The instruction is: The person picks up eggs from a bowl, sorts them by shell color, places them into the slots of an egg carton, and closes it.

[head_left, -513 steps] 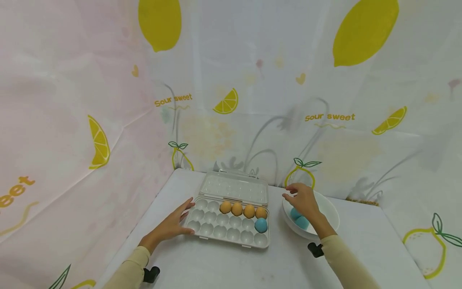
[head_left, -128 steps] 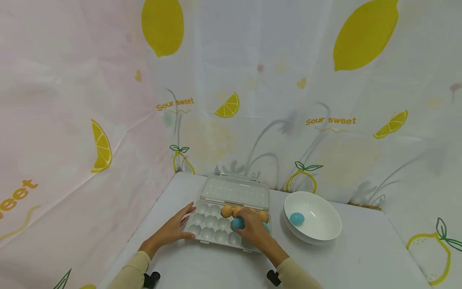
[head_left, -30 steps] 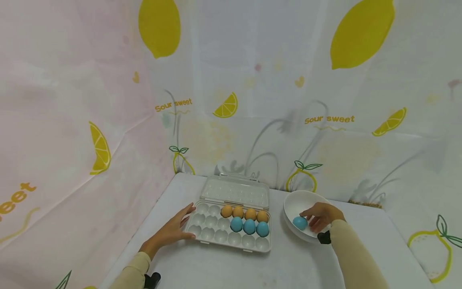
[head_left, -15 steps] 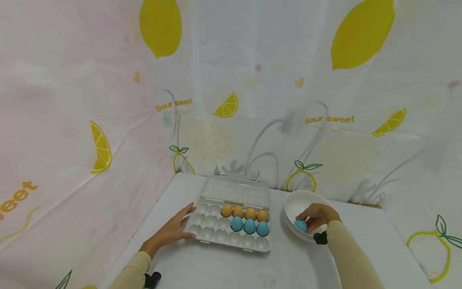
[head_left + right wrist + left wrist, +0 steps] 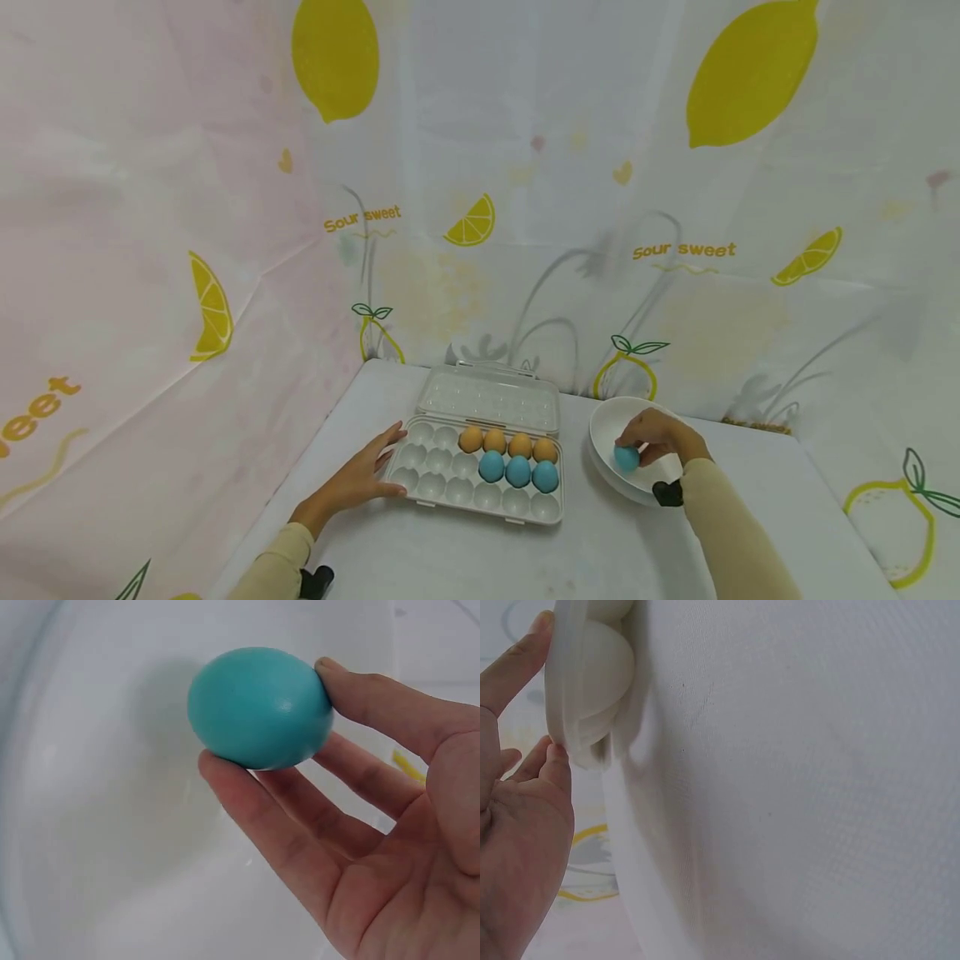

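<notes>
A turquoise egg (image 5: pixel 259 709) is pinched between the thumb and fingertips of my right hand (image 5: pixel 656 435), over the inside of a white bowl (image 5: pixel 611 479). In the right wrist view the egg is held apart from the bowl's bottom. My left hand (image 5: pixel 363 471) rests against the left end of an egg carton (image 5: pixel 457 504), thumb and fingers spread along its edge. Orange eggs (image 5: pixel 520 445) sit in the carton's back row, towards the right. Turquoise eggs (image 5: pixel 517 471) fill cups in the middle row in front of them.
The carton's clear lid (image 5: pixel 487 400) is folded back towards the wall. A white cloth covers the table (image 5: pixel 465 567). Lemon-printed sheeting (image 5: pixel 525 208) hangs behind and to the left. Black wrist mounts (image 5: pixel 667 493) hang below both wrists.
Since a second ago, my right hand has closed on the last turquoise egg in the bowl and raised it slightly. Earlier, two turquoise eggs joined the carton's middle row. My left hand stays put.
</notes>
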A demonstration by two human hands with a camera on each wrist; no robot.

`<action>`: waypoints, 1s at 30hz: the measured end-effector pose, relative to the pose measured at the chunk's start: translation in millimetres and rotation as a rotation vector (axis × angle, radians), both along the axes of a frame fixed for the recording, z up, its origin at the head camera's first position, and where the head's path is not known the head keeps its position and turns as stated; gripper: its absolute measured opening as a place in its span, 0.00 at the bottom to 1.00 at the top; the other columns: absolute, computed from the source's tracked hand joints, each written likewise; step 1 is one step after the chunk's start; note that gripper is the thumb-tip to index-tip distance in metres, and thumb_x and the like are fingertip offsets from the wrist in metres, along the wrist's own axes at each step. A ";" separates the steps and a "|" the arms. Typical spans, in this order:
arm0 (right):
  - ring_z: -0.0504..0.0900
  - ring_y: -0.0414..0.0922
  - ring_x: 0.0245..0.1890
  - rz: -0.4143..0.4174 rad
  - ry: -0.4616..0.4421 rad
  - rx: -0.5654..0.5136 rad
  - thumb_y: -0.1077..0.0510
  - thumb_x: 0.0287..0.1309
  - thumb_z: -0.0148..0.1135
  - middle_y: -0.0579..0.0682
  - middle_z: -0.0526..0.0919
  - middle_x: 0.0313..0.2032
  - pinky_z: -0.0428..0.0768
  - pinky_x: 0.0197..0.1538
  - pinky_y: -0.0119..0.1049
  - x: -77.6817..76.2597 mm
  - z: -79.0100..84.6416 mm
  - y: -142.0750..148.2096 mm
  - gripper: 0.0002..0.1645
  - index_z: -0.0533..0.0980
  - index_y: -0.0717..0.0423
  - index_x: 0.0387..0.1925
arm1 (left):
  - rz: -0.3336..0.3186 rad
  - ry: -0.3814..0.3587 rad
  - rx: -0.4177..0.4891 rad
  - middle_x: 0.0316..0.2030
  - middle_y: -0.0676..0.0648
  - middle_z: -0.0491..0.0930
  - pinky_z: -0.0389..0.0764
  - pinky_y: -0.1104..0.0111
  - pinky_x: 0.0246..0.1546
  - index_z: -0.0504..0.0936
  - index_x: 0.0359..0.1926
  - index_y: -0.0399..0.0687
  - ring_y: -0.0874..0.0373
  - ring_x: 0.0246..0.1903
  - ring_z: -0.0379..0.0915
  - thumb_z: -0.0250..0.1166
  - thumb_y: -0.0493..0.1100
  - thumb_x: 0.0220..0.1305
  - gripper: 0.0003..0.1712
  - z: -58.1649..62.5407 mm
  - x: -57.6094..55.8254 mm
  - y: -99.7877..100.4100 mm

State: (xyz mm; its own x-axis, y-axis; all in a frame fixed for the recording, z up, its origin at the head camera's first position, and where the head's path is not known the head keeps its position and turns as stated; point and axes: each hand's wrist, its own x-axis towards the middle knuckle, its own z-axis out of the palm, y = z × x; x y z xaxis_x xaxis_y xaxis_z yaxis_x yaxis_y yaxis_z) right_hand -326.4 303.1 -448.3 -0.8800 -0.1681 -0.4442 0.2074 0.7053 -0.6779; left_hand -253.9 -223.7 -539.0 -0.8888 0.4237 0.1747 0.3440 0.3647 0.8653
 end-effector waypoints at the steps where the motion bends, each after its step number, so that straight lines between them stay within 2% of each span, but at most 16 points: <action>1: 0.82 0.48 0.29 0.002 0.019 -0.001 0.58 0.57 0.67 0.55 0.80 0.34 0.88 0.38 0.43 -0.7 1.6 -1.0 0.13 0.81 0.66 0.37 | 0.001 0.000 -0.006 0.70 0.33 0.56 0.60 0.53 0.68 0.45 0.75 0.36 0.39 0.71 0.48 0.80 0.39 0.43 0.66 -0.2 0.0 -0.1; 10: 0.86 0.51 0.30 0.044 0.193 0.024 0.57 0.56 0.69 0.58 0.82 0.37 0.88 0.37 0.44 -6.4 20.0 -13.0 0.18 0.81 0.69 0.42 | 0.010 -0.016 -0.027 0.72 0.36 0.55 0.58 0.58 0.69 0.45 0.76 0.37 0.42 0.72 0.47 0.80 0.43 0.43 0.67 0.8 0.2 0.7; 19: 0.86 0.52 0.29 0.065 0.411 0.035 0.57 0.56 0.69 0.66 0.83 0.40 0.89 0.34 0.44 -2.1 36.6 -47.1 0.23 0.77 0.73 0.46 | -0.001 -0.007 -0.020 0.72 0.35 0.55 0.58 0.55 0.69 0.45 0.76 0.39 0.40 0.72 0.46 0.80 0.42 0.44 0.66 0.7 0.3 0.1; 26: 0.85 0.49 0.29 0.059 0.521 0.019 0.56 0.55 0.71 0.61 0.84 0.39 0.88 0.32 0.40 5.5 36.2 -81.3 0.20 0.80 0.66 0.44 | 0.009 -0.016 -0.033 0.72 0.36 0.55 0.59 0.58 0.69 0.44 0.76 0.40 0.42 0.72 0.47 0.80 0.44 0.43 0.68 1.0 -0.5 -0.9; 30: 0.84 0.47 0.30 0.103 0.591 0.013 0.55 0.53 0.72 0.56 0.85 0.38 0.86 0.31 0.38 11.6 35.3 -98.8 0.17 0.82 0.62 0.41 | 0.009 -0.020 -0.028 0.72 0.36 0.55 0.58 0.57 0.69 0.44 0.76 0.39 0.41 0.72 0.47 0.80 0.43 0.44 0.67 1.6 -0.5 -0.4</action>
State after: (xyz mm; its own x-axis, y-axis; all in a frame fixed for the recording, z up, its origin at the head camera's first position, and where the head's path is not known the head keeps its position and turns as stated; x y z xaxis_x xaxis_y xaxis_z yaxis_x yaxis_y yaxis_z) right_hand -314.8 204.3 -413.0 -0.9581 -0.2632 0.1127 -0.2716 0.7106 -0.6491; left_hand -254.4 -224.1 -537.4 -0.8957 0.4203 0.1449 0.3233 0.3921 0.8612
